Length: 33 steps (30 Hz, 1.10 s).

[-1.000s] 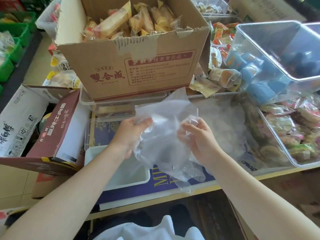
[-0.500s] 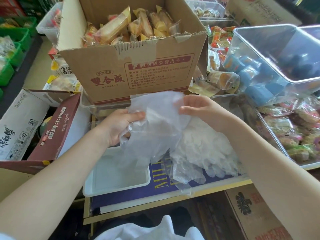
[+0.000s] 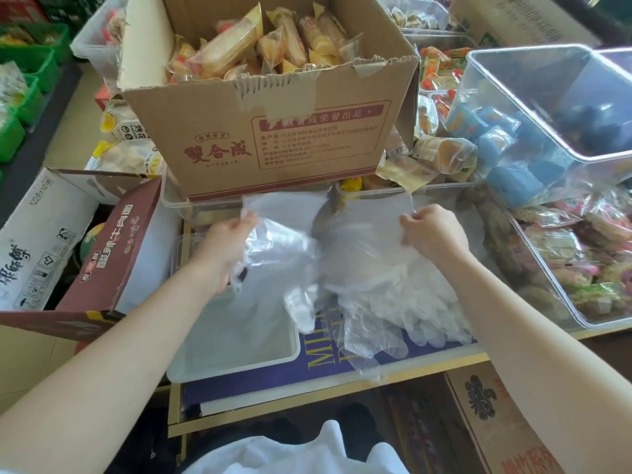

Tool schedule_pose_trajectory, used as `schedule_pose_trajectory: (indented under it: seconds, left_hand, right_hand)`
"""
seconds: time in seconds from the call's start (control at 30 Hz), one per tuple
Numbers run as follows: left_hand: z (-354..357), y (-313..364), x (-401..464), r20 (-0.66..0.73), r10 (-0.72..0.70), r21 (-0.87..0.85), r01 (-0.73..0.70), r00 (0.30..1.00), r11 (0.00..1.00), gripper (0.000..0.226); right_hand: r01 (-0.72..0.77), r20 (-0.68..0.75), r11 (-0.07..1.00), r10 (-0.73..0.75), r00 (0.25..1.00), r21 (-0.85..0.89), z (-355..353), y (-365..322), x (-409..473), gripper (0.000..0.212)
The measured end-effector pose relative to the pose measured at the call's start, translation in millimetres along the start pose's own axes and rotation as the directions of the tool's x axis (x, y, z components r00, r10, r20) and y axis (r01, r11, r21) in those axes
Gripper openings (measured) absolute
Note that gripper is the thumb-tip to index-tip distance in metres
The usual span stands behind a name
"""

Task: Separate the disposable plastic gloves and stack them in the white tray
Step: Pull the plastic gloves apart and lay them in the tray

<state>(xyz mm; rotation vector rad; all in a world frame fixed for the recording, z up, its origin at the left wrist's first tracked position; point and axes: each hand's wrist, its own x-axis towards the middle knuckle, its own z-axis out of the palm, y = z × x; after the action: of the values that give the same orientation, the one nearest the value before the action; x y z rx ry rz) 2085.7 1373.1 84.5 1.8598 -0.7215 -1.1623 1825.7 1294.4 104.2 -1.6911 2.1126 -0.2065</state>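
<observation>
Separation of one glove from the bundle. The left hand pinches the cuff edge of a single thin, clear plastic glove, whose fingers hang down over the shallow white rectangular tray; held by the cuff, the film drapes flat and can likely be lowered straight into the tray. The right hand, fingers curled, grips the cuff end of the remaining translucent glove bundle, which lies just right of the tray on the dark blue printed surface; this grip probably anchors the bundle so that only one layer peels away. The two hands are apart, the film between them stretched. Behind stands a brown cardboard box of wrapped snacks.
</observation>
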Motion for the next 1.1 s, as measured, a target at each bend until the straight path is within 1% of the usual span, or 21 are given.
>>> schedule_pose_trajectory:
  seconds: [0.03,0.07,0.1,0.13,0.17,0.2,0.3,0.37,0.4,0.47,0.53,0.6,0.67,0.7,0.77,0.8,0.87,0.9,0.93,1.0,1.1]
  left_hand:
    - [1.6,-1.6,1.6,-0.031,-0.005,0.014,0.005,1.0,1.0,0.048]
    - [3.6,-2.8,2.8,-0.053,-0.008,0.028,0.009,0.999,1.0,0.049]
    - [6.9,-3.0,2.5,-0.067,0.0,0.036,0.002,0.998,0.999,0.047]
    - [11.1,-3.4,2.0,-0.071,0.013,0.044,-0.01,0.997,0.999,0.043]
    - [16.1,-3.0,0.7,-0.062,0.039,0.05,-0.035,0.997,0.998,0.038]
    - [21.8,-2.8,-1.2,-0.045,0.062,0.062,-0.059,0.997,0.996,0.036]
    - [38.7,-4.1,-8.7,0.053,0.172,0.145,-0.178,0.984,0.973,0.046]
    - [46.2,-3.4,-17.7,0.155,0.25,0.229,-0.281,0.956,0.932,0.05]
    - [49.2,-2.9,-22.0,0.202,0.293,0.265,-0.34,0.934,0.902,0.049]
    - [52.5,-1.5,-31.7,0.275,0.369,0.312,-0.445,0.888,0.839,0.047]
    - [54.0,-3.9,-35.5,0.321,0.399,0.315,-0.495,0.859,0.81,0.05]
    - [53.3,-5.8,-38.0,0.372,0.373,0.261,-0.481,0.85,0.837,0.045]
    - [52.3,-6.5,-38.8,0.43,0.343,0.114,-0.427,0.835,0.897,0.037]
    - [52.1,-6.4,-39.5,0.453,0.332,0.035,-0.388,0.828,0.921,0.037]
    - [49.9,-5.9,-40.0,0.469,0.299,-0.082,-0.296,0.831,0.952,0.043]
    - [48.1,-5.5,-39.5,0.488,0.262,-0.13,-0.227,0.832,0.965,0.047]
    - [46.5,-4.8,-38.3,0.559,0.186,-0.22,-0.072,0.808,0.973,0.049]
    - [46.5,-4.8,-37.4,0.569,0.17,-0.226,-0.046,0.804,0.973,0.046]
    - [46.8,-2.8,-38.4,0.553,0.157,-0.204,-0.049,0.819,0.978,0.043]
    - [48.6,0.6,-39.9,0.507,0.164,-0.137,-0.109,0.846,0.985,0.04]
    - [54.3,3.4,-42.3,0.466,0.19,-0.071,-0.177,0.864,0.982,0.036]
  right_hand:
    - [-0.036,-0.004,0.999,0.036,0.999,-0.006,-0.1,4.4,-1.2,0.039]
    - [-0.048,0.01,0.999,0.048,0.999,0.024,-1.0,5.7,-4.6,0.042]
    - [-0.045,0.032,0.993,0.041,0.999,0.112,-1.5,4.4,-10.0,0.045]
    - [-0.029,0.055,0.977,0.018,0.998,0.212,-1.0,1.1,-16.7,0.048]
    - [-0.001,0.068,0.962,-0.018,0.998,0.275,1.4,-3.3,-24.8,0.051]
    - [0.03,0.084,0.958,-0.056,0.995,0.284,5.0,-9.1,-33.6,0.054]
    - [0.112,0.17,0.95,-0.167,0.971,0.291,18.0,-28.5,-58.0,0.05]
    - [0.082,0.235,0.921,-0.183,0.955,0.382,25.5,-37.6,-65.4,0.045]
    - [0.055,0.259,0.901,-0.181,0.949,0.431,28.0,-41.1,-67.3,0.042]
    - [0.031,0.283,0.873,-0.191,0.94,0.487,31.7,-46.6,-70.4,0.038]
    - [0.061,0.274,0.85,-0.236,0.933,0.523,34.2,-50.1,-75.4,0.04]
    - [0.183,0.195,0.861,-0.306,0.932,0.475,36.0,-49.7,-79.3,0.046]
    - [0.318,0.132,0.865,-0.394,0.91,0.389,37.6,-47.0,-81.2,0.046]
    - [0.369,0.114,0.858,-0.432,0.895,0.357,37.5,-45.3,-82.1,0.045]
    - [0.441,0.091,0.845,-0.486,0.869,0.303,37.3,-42.0,-82.4,0.045]
    - [0.465,0.085,0.845,-0.501,0.861,0.264,36.5,-40.5,-82.6,0.044]
    - [0.518,0.075,0.841,-0.533,0.843,0.159,35.1,-38.2,-84.1,0.038]
    - [0.553,0.063,0.827,-0.56,0.826,0.104,35.4,-37.1,-84.3,0.033]
    - [0.589,0.048,0.806,-0.592,0.805,0.063,36.8,-36.0,-83.9,0.026]
    - [0.638,0.011,0.768,-0.639,0.769,0.055,39.0,-35.0,-84.6,0.013]
    - [0.664,-0.052,0.742,-0.663,0.747,0.088,42.3,-34.1,-86.2,0.036]
